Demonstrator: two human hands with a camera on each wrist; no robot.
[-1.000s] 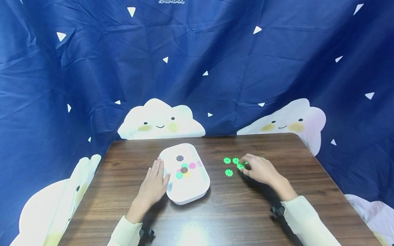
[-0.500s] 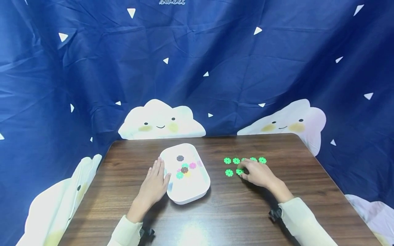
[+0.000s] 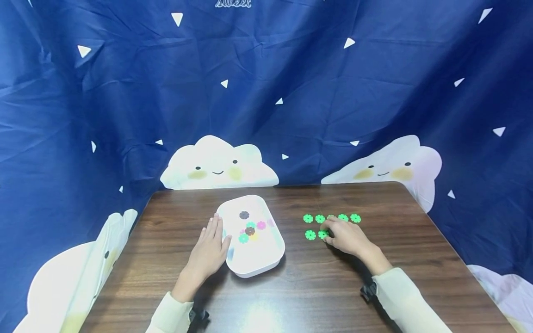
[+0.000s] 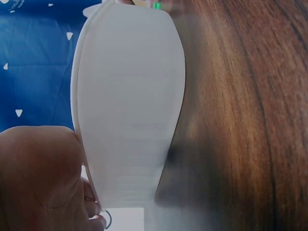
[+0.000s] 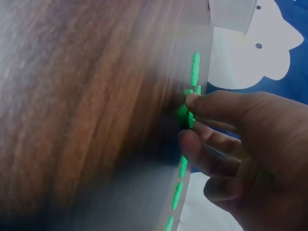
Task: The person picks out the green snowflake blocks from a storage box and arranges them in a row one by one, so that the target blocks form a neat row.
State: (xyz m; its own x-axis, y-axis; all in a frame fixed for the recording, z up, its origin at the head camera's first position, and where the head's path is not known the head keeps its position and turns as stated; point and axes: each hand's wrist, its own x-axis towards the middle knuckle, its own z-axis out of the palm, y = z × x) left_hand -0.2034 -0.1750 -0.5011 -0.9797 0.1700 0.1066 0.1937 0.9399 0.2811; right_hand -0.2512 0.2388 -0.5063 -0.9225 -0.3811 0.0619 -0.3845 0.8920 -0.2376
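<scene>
My right hand (image 3: 347,237) rests on the dark wood-grain table (image 3: 316,286), its fingertips (image 5: 192,100) curled round and pinching a bright green flower-shaped plastic disc (image 3: 322,234) that lies flat on the tabletop. That disc sits second in the near row, just beside another green flower disc (image 3: 310,235) to its left. Behind them runs a far row of green flower discs (image 3: 331,218), laid side by side, close but apart; my fingers cover part of the middle one. The right wrist view confirms the grip: thumb and forefinger close on the green piece at table level.

My left hand (image 3: 209,249) lies flat on the table, fingers straight and together, grasping nothing, its thumb side touching the left wall of the white rounded-rectangular plastic tray (image 3: 266,261). The left wrist view shows the palm (image 4: 38,178) against the tray's outer wall (image 4: 130,106).

Inside the tray lie loose flower discs in mixed colours: a dark grey one (image 3: 244,214) towards the far end, and a cluster of pink, green, brown and yellow pieces (image 3: 250,231) near the middle.

Behind the table hangs a dark blue cloth printed with white triangles and smiling clouds (image 3: 266,92).
</scene>
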